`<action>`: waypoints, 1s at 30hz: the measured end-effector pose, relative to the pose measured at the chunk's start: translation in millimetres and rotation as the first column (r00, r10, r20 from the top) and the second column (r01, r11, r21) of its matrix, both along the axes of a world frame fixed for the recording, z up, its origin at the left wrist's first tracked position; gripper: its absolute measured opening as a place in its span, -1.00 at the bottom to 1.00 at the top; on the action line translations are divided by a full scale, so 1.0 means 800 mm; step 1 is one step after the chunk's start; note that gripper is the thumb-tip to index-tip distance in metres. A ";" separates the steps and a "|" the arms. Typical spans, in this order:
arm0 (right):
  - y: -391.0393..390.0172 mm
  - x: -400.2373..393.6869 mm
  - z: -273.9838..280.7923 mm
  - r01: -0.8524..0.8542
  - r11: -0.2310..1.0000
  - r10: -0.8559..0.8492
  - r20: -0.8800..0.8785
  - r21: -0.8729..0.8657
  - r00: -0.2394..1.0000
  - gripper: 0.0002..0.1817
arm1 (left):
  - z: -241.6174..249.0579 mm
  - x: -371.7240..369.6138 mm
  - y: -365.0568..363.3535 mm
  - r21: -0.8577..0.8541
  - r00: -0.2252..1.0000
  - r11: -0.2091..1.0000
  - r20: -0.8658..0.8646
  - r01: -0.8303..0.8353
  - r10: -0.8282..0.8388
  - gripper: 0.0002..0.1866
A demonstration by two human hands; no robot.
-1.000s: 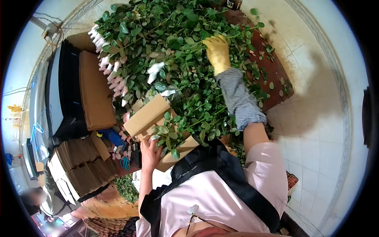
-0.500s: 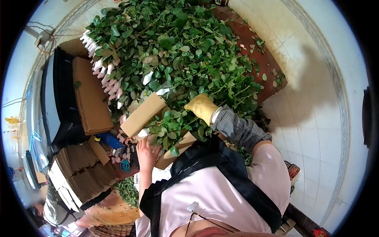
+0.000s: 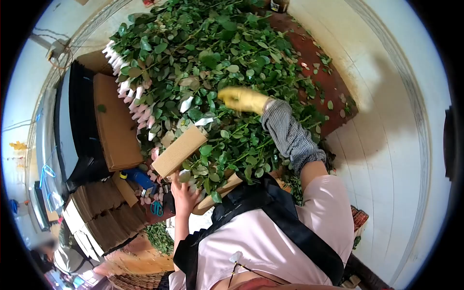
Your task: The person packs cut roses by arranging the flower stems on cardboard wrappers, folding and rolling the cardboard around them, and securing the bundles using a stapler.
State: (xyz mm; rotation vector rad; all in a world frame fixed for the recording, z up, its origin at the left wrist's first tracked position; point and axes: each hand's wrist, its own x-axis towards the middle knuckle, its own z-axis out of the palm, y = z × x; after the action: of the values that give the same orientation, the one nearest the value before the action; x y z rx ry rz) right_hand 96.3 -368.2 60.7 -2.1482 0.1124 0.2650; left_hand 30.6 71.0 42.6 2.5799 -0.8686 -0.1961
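Observation:
My bare left hand [image 3: 185, 194] is at the head end of a small bunch of leafy rose stems [image 3: 212, 169], fingers curled against a white-sleeved bud [image 3: 184, 175]. That bunch lies between a corrugated cardboard flap [image 3: 180, 152] and a lower cardboard edge [image 3: 217, 194]. My right hand [image 3: 244, 99], in a yellow glove, hovers over the big heap of roses [image 3: 208, 58]; motion smears its fingers, and nothing shows clearly in them. Left of it a white-sleeved bud [image 3: 186, 104] rests on the leaves. Many sleeved heads [image 3: 140, 113] line the heap's left side.
Cardboard sheets [image 3: 116, 123] stand at the left, with stacked cardboard [image 3: 104, 208] below. A blue-and-yellow tool [image 3: 137, 179] and teal scissors [image 3: 156, 208] lie among petals. The red tabletop [image 3: 333, 104] shows at right. Another person [image 3: 67, 256] is at lower left.
My right hand has moved up and left over the heap, away from the small bunch. The left hand stays by the cardboard, and the whole view has shifted slightly.

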 end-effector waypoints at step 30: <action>0.098 -0.131 0.012 -0.262 0.610 0.259 -0.124 -0.748 0.958 -0.66 | -0.019 0.002 0.008 -0.126 0.993 0.988 -0.091 -0.087 0.076 -0.40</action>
State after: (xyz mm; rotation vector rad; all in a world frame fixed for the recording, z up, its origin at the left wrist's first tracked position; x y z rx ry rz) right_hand -8.2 -290.0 70.1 -3.0280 -0.1225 0.4519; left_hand 32.6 77.7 27.4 2.4615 -0.7188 -0.2179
